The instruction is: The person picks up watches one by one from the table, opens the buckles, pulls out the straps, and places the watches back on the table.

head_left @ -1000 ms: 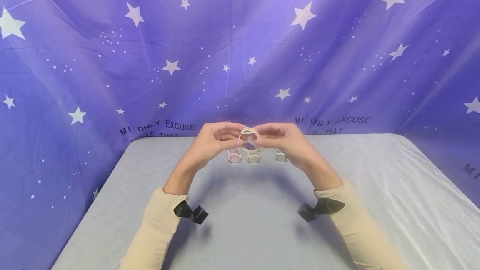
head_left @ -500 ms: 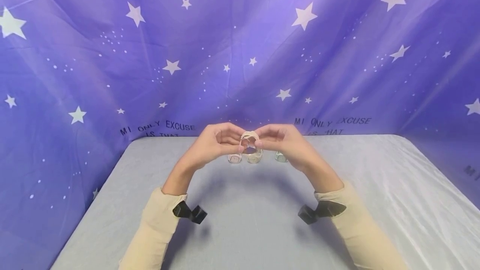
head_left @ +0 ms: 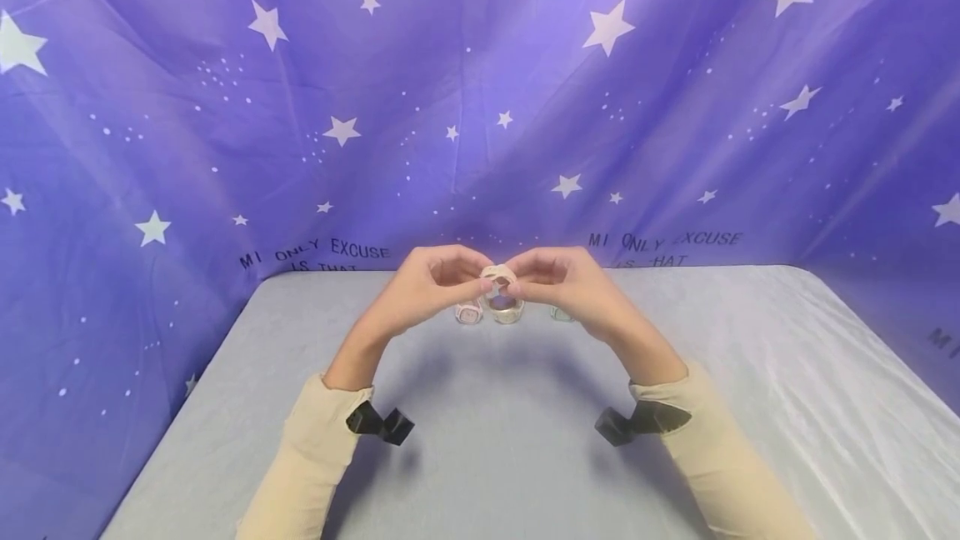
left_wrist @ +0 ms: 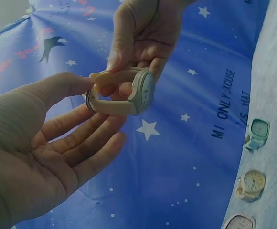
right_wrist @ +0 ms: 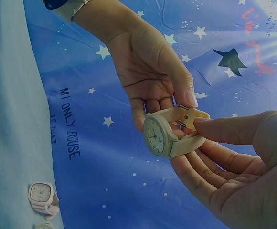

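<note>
Both hands hold a cream wristwatch (right_wrist: pixel 154 135) with a round white dial up above the table, its strap bent into a loop. My left hand (head_left: pixel 429 286) pinches the strap near the metal buckle (right_wrist: pixel 182 109) between thumb and fingers. From the other side, my right hand (head_left: pixel 567 282) pinches the strap's yellowish tip end (right_wrist: pixel 196 116), thumb on top. In the left wrist view the strap ends overlap by the buckle, with the watch case (left_wrist: pixel 145 91) facing away from the palms. Fingers partly cover the strap.
On the grey cloth-covered table (head_left: pixel 495 440), a pink square watch (head_left: pixel 468 316), a cream round watch (left_wrist: pixel 253 181) and a green square watch (left_wrist: pixel 259 129) stand in a row behind the hands. A purple star-printed curtain (head_left: pixel 420 73) hangs at the table's back and left.
The held watch's loop has turned and dipped slightly between the hands, and the thumb tips have come closer together. Both arms have stayed nearly in place.
</note>
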A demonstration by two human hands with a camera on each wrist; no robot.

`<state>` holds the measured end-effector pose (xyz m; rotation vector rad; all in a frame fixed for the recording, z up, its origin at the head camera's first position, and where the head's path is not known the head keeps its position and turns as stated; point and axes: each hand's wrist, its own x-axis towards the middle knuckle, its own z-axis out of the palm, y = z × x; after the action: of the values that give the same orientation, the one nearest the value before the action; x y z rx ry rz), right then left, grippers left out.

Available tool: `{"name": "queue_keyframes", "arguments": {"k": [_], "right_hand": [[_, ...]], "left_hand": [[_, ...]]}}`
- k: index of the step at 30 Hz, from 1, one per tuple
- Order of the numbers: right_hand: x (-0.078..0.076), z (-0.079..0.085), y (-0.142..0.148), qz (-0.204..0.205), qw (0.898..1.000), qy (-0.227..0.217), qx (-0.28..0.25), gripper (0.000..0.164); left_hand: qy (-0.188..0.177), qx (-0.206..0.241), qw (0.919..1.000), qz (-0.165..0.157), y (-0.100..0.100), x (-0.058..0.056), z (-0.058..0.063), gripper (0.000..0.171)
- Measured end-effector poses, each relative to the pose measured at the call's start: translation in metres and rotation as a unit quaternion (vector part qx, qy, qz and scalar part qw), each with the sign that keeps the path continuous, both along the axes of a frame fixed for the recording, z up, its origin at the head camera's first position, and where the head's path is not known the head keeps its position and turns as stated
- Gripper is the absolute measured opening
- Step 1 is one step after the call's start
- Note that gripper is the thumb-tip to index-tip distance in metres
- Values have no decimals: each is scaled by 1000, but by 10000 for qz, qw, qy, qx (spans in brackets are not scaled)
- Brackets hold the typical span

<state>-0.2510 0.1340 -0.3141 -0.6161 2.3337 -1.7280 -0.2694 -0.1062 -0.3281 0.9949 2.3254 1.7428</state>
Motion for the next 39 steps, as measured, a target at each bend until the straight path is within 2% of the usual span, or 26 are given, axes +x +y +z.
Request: {"name": "queue_keyframes", "arguments": {"k": [4, 8, 16, 27, 33, 39], "right_hand": [[1, 2, -2, 29, 9999, 132, 104, 28], [2, 3, -3, 49, 9993, 296, 209, 26], [2, 0, -1, 184, 9982, 543, 199, 24], [3, -2, -3, 128, 9982, 515, 278, 25], [3, -4, -7, 156, 9985, 509, 136, 22], [3, -6, -9, 218, 9970, 725, 139, 24]], "left_hand": [[334, -89, 9994, 74, 1, 1, 2, 21], [514, -195, 9984, 164, 1, 2, 3, 20], [565, -353, 9975, 251, 1, 3, 2, 19], [625, -591, 9962, 160, -1, 5, 4, 17], [706, -852, 9934, 295, 1, 7, 6, 17], [668, -928, 9928, 351, 2, 7, 5, 16]]}}
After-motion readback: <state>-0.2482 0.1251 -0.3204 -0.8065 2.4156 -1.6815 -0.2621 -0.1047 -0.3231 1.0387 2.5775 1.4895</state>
